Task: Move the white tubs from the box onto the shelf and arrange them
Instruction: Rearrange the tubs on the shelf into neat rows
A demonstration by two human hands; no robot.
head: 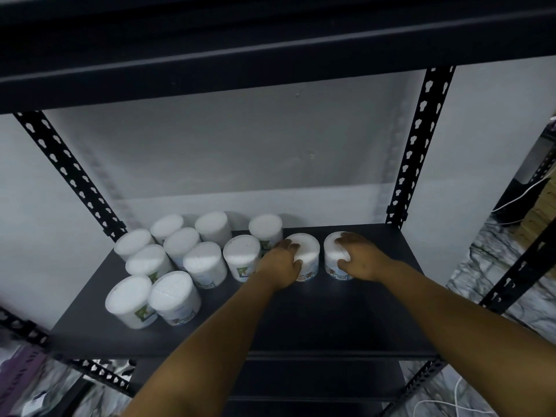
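Observation:
Several white tubs [180, 245] with green labels stand upright in rows on the left and middle of the dark shelf [316, 320]. Two more tubs stand side by side to their right. My left hand [281, 260] grips the left one of these, a white tub [307, 254], from its left side with fingers curled over its lid. My right hand [358, 257] grips the right white tub [334, 251] from the right, fingers over the top. The box is out of view.
Black perforated uprights [418, 145] rise at the shelf's back corners, against a white wall [240, 145]. A black shelf board [270, 55] hangs overhead. The shelf's front and right parts are bare. White cables [517, 203] and marbled floor lie to the right.

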